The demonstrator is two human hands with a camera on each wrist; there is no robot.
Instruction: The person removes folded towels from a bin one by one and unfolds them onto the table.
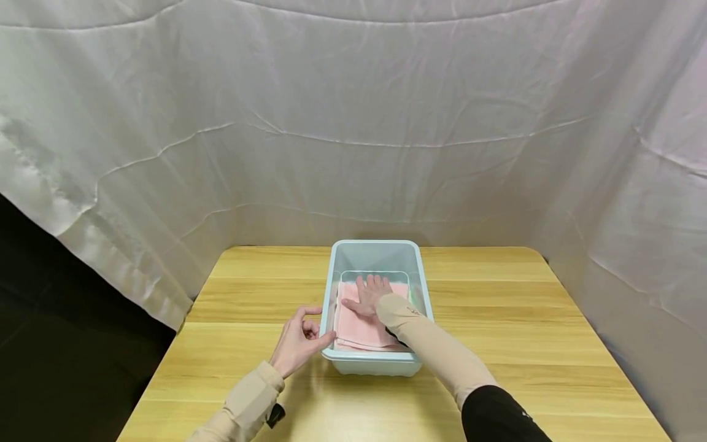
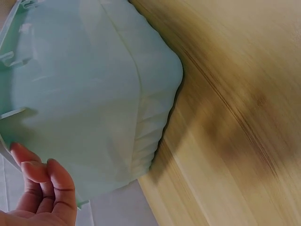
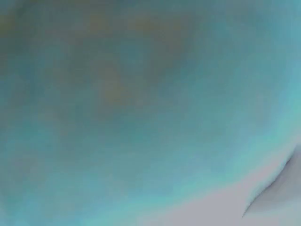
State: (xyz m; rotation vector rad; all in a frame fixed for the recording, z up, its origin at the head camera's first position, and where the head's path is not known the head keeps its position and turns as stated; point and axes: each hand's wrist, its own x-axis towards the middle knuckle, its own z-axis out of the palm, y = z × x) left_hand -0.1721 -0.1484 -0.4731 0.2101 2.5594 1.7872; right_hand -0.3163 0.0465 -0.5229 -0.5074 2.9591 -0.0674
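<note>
I have the left hand (image 1: 301, 341) at the near left corner of the pale blue, rectangular plastic bin (image 1: 375, 356). Its thumb lies over the rim, other fingers bent against the outer wall, so I read it as gripping the rim; the left wrist view has bent fingers right by the bin's edge. Wrist low, forearm coming in from the near left, beige fabric sleeve (image 1: 248, 396).

Right hand (image 1: 374, 294) reaches inside the bin, palm down, fingers spread and pointing away, thumb out to the left. It grasps nothing, just rests flat on the folded pink cloth (image 1: 359, 328), which lies in the bin. Right forearm slants in from the near right over the bin's edge, beige lower sleeve (image 1: 442, 350), black upper sleeve (image 1: 497, 420). The right wrist view is a blue-green blur; I get no grip detail there.

Bin stands upright on the light yellow-brown wood-grain table (image 1: 513, 325), around mid-width, long side running away from the person. Behind the table and along both sides I see the creased, greyish-white fabric curtain (image 1: 386, 92); a black area (image 1: 50, 319) fills the lower left, beyond the curtain's edge.
</note>
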